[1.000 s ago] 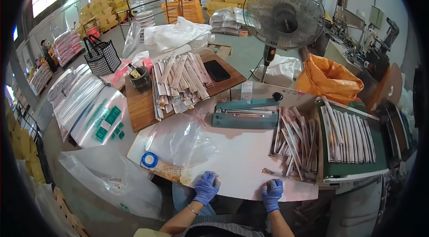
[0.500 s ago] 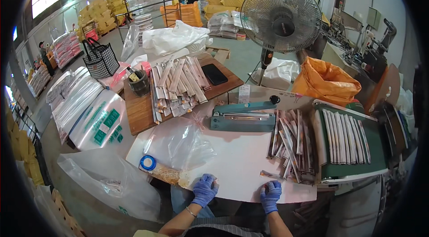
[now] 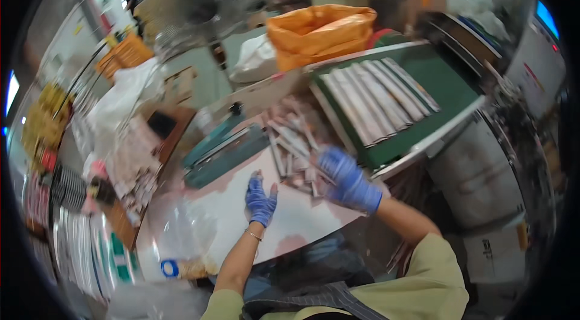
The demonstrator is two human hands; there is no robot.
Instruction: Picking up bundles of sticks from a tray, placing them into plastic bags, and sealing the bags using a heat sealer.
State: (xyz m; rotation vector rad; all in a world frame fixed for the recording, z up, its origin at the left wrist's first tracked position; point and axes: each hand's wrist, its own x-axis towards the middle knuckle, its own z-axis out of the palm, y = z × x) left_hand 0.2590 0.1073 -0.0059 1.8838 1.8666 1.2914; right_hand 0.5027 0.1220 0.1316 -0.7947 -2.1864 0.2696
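Observation:
My left hand (image 3: 261, 200), in a blue glove with bare fingertips, is over the white tabletop (image 3: 305, 223), thumb apart from the fingers and nothing in it. To its right my right hand (image 3: 350, 181), gloved alike, reaches to the near right side of a loose pile of slim, flat packets (image 3: 291, 142). Motion smears its fingers, so whether it holds a packet does not show. Beyond the left hand stands a teal bench-top sealer (image 3: 226, 150) with a long arm. Several similar long packets (image 3: 379, 101) lie side by side on a green conveyor belt (image 3: 450, 75).
A blue tape roll (image 3: 170, 268) and clear plastic bags (image 3: 184, 229) are at the table's left. A brown board (image 3: 175, 130) carries more packets and a dark phone (image 3: 161, 122). Behind the table are an orange sack (image 3: 320, 36) and a blurred standing fan (image 3: 202, 3).
The view has swung to the right. My right hand has lifted from the table's front edge to the packet pile. My left hand has moved farther onto the table, and its fingers have opened.

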